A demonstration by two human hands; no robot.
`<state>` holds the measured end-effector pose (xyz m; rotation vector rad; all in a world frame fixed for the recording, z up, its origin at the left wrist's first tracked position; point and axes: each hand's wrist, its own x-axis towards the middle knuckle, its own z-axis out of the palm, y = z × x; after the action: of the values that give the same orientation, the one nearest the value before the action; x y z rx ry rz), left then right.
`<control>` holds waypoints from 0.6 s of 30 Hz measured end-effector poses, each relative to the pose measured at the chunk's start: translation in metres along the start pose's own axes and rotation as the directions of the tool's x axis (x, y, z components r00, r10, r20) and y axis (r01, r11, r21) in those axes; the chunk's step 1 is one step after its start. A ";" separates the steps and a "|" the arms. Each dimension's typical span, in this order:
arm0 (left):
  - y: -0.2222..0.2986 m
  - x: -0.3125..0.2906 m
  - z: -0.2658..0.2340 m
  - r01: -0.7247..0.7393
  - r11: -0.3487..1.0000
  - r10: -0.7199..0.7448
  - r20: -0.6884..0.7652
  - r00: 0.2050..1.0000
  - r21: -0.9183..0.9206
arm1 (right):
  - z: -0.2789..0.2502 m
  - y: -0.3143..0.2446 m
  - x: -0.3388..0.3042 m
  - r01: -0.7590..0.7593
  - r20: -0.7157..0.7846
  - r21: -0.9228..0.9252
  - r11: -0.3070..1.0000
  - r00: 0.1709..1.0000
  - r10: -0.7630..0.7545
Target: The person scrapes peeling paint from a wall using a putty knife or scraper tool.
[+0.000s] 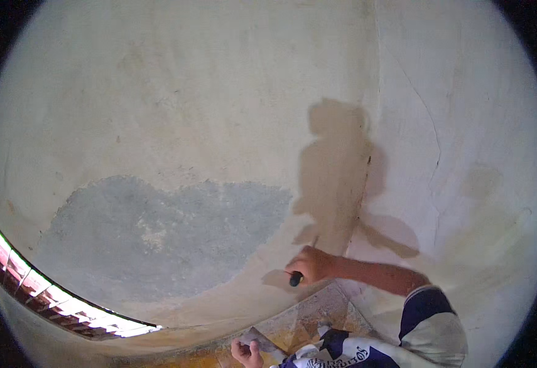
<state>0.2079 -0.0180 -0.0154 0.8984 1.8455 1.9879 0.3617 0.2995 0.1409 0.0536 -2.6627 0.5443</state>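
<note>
My right hand (310, 265) is stretched out to the wall near the room's corner, its fingers wrapped round a black-handled tool (296, 279). Only the rounded end of that handle shows; the working end is hidden by the hand. Low in the picture, close to my body, my left hand (246, 354) grips a flat grey metal plate (266, 343) by its edge, thumb up. A large grey rough patch (176, 227) spreads over the cream wall (176, 92), left of my right hand. Whether the tool touches the wall cannot be seen.
A second wall (459, 92) meets the first at a corner, with a thin crack running down it. A barred window opening (54, 297) lets in bright light at the lower left. The stained floor (320, 313) shows below. My shadow falls across the corner.
</note>
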 end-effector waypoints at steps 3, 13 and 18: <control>0.032 0.010 -0.003 0.023 1.000 -0.022 -0.037 0.999 0.013 | 0.056 -0.016 -0.044 -0.433 -0.110 0.113 0.894 0.889 0.444; 0.038 0.047 -0.011 0.124 0.957 -0.196 0.269 0.943 0.264 | 0.205 -0.070 -0.197 -0.799 -0.153 0.240 0.552 0.530 0.834; 0.075 0.099 0.033 -0.325 0.865 0.248 0.238 0.939 0.383 | 0.137 -0.069 -0.190 -0.718 -0.356 0.398 0.571 0.452 0.818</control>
<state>0.1671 0.0560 0.0809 1.5064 2.1712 1.6043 0.4888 0.1748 -0.0258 -1.1703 -1.9445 0.9312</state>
